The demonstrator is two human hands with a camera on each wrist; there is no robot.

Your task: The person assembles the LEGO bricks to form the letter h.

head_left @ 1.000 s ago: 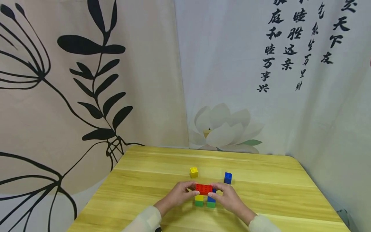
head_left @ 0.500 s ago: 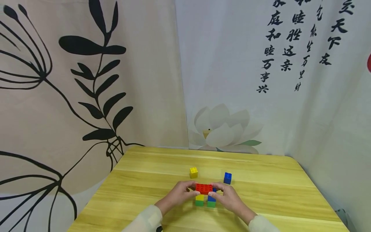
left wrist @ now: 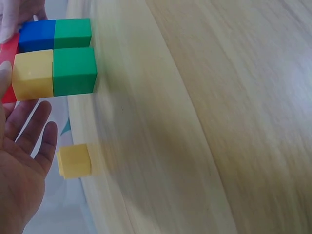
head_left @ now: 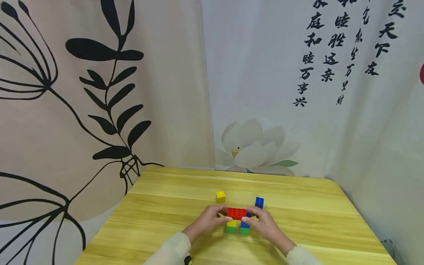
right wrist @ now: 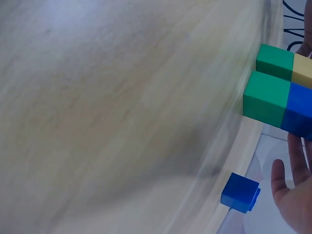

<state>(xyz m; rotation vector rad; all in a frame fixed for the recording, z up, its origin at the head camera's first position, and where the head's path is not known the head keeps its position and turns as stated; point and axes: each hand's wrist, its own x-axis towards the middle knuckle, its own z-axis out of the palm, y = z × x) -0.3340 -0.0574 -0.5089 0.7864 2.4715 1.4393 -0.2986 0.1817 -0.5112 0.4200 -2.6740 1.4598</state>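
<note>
Both hands hold the ends of a red building brick between thumb and fingers, the left hand at one end and the right hand at the other. Under its left end is a yellow brick joined to a green brick. Its right end sits over a blue brick with another green brick below. These pieces form one upright figure with two legs. Whether the green bricks touch the table is hard to tell.
On the wooden table beyond the hands stand a loose yellow brick at the left and a loose blue brick at the right. Printed curtains hang behind the table's far edge.
Both hands and the joined bricks have shifted slightly right and away over the last half second. The grip looks the same, and the loose bricks stay put.
</note>
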